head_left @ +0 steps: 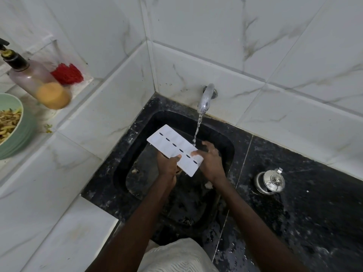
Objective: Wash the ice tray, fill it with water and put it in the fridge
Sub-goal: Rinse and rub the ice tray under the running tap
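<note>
A white ice tray point(172, 147) with a row of dark slots along its middle is held over the black sink point(125, 163), its underside turned up. My left hand point(169, 166) grips its near long edge, thumb on top. My right hand point(211, 161) holds the right end, thumb pressed on the surface. A chrome tap point(206, 99) on the back wall runs water point(197, 128), and the stream lands at the tray's far edge by my right fingers.
A small steel kettle point(270, 181) stands on the wet black counter point(314, 203) to the right. On the white ledge at left are a pump bottle point(37, 81), a red scrubber point(67, 73) and a green bowl point(17, 134) of food.
</note>
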The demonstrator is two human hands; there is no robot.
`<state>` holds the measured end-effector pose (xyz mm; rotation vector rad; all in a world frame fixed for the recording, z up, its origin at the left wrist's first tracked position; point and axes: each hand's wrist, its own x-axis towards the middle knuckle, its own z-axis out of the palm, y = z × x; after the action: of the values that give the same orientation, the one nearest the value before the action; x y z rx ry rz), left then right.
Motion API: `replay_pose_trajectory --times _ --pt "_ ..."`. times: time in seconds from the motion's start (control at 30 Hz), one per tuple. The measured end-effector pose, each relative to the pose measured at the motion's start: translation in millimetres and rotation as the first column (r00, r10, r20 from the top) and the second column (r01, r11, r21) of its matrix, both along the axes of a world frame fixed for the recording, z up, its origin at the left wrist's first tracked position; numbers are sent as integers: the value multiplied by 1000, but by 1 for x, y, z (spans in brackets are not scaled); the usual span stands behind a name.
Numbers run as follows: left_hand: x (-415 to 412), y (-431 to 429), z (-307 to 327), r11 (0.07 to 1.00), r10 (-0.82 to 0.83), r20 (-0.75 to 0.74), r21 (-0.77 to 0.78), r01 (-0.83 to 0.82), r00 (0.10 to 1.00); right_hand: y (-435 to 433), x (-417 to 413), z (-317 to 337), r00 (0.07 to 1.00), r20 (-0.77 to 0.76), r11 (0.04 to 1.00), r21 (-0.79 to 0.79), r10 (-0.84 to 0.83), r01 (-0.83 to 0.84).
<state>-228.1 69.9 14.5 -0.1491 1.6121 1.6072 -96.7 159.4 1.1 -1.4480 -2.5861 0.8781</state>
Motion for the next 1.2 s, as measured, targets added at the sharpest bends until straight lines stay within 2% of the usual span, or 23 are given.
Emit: replay_pose_trajectory --times 0.1,0.2,0.27,0.37,0.43,0.5,0.57,0.67,0.77,1.0,1.2 --pt "4 2 1 1000 -26 3 10 26 1000 1 -7 2 996 94 1000 -22 8 -6" --pt "-3 3 2 1000 -5 -18 -3 5 1000 -3 -7 2 996 -9 995 -58 84 -84" --pt "-7 2 -1 1000 5 -6 -10 -5 1000 -2 -3 3 997 -37 997 -30 69 -70" --pt "-2 2 -4 1000 -19 11 0 19 1000 3 -4 6 998 60 999 33 -17 15" --pt "2 4 -5 1000 -23 11 4 23 1000 3 -9 8 996 93 1000 16 -11 9" --pt "0 5 -5 1000 -10 3 7 10 1000 3 -11 10 998 39 998 -35 53 -51" --pt "-4 5 -6 1000 7 -7 4 -7 1000 2 -9 9 997 -15 997 -15 82 -82" --pt "-7 4 -8 999 37 -47 -23 -38 998 4 -2 7 997 -53 998 29 -60 62" --pt "-9 5 -11 997 48 -74 -52 -52 996 4 1 7 991 0 991 18 -136 136" --pt "-7 6 -11 994 47 -80 -91 -54 996 -6 5 -2 997 62 995 -85 -54 59" --pt "-1 7 -13 1000 26 -22 17 -25 999 -11 -5 -5 997 69 990 -141 20 -10"
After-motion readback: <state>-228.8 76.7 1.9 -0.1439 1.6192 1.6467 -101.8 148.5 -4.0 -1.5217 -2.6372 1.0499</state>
